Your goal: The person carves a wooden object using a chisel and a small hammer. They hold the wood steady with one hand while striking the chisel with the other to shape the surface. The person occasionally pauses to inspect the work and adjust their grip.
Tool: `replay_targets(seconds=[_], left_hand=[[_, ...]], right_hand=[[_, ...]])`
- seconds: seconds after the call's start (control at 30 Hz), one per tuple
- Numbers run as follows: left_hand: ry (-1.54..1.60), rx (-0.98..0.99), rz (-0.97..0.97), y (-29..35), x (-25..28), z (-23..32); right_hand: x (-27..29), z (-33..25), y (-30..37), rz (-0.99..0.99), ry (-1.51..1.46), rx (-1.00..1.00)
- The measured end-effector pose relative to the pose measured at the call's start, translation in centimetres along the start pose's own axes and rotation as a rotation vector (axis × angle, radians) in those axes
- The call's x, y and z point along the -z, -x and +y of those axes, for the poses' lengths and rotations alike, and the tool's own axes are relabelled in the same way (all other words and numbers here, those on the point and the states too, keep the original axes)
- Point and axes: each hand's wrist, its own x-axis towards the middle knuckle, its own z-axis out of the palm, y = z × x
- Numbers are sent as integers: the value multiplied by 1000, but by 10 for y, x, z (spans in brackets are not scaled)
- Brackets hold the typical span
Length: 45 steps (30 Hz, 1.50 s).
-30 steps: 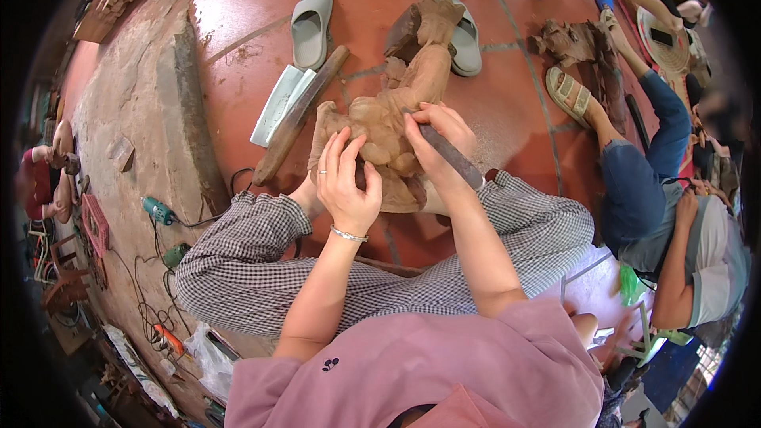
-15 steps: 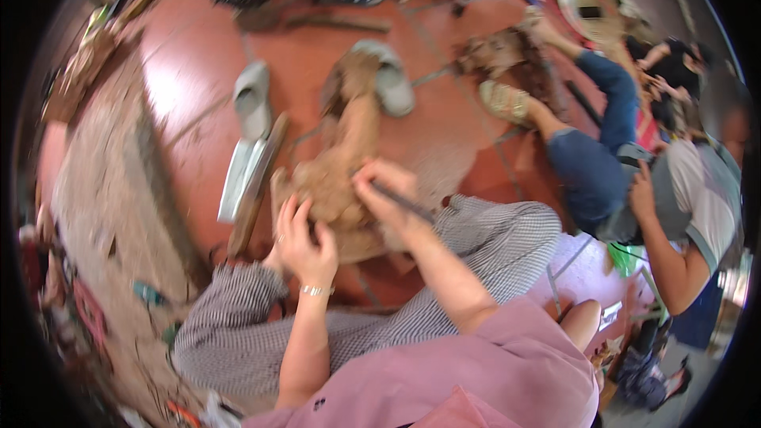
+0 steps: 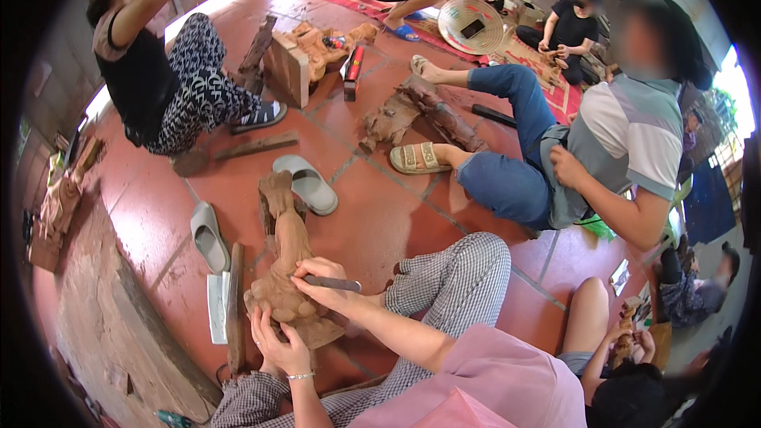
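Note:
A brown wood carving, with a long narrow neck and a broad lumpy base, lies on the floor before my crossed legs. My left hand grips the near left edge of its base, fingers bent over the wood. In my right hand, resting against the carving's right side, is a dark rod-shaped tool, pinched between thumb and fingers. The tool's tip is hidden by the fingers, so its kind cannot be told. Under the carving's far end sits a darker piece of wood.
Grey slippers flank the carving. A wooden stick lies left of it, a thick slab farther left. To the right sits a person in jeans, near rough wood. Another person squats at the far left beside a mallet.
My view has swung up and right, so more of the room shows and the carving appears lower and farther left. Both hands remain on the carving, the tool still in my right.

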Motion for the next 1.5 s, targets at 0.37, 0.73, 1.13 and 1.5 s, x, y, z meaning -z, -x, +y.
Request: replay_targets(seconds=[0.37,0.73,1.13,1.5], left_hand=[[-9,-3,-41,-1,-3,5],[-103,-18,-135,-5,-4,-6],[-98,202,-190,-13,-4,-9],[-69,271,-308,-32,11,-28]], right_hand=[[-7,18,14,77,-200,-210],[-4,9,15,140,-353,-275],[23,87,79,469,132,-381],[8,11,47,492,-134,-308]])
